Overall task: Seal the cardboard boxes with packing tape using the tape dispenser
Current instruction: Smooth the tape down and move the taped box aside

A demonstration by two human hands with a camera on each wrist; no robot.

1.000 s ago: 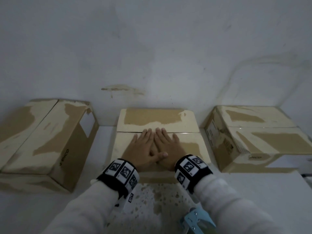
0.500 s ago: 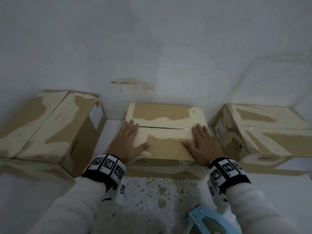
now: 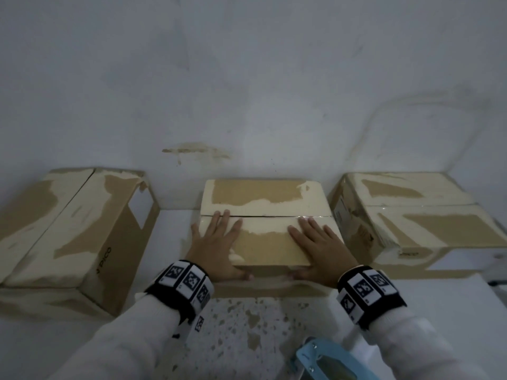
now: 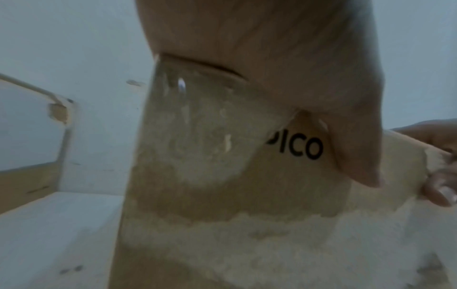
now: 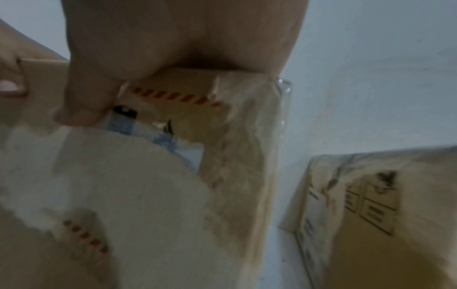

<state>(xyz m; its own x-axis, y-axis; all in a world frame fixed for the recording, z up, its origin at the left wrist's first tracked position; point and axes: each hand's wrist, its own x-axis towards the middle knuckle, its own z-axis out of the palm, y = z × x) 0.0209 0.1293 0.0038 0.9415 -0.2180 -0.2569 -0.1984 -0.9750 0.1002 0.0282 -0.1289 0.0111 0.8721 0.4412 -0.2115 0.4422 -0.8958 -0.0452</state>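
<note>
Hands (image 3: 216, 248) on scuffed cardboard box (image 3: 267, 242)

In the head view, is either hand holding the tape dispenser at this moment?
No. The left hand and right hand lie flat on the middle cardboard box, while the blue tape dispenser sits untouched near the bottom edge.

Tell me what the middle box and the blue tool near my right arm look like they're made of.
Middle box: brown cardboard, matte, its surface layer torn off in pale patches; a glossy clear strip along the flap seam looks like tape. Blue tool: seemingly painted metal or hard plastic, with visible screws; too cropped to say.
</note>
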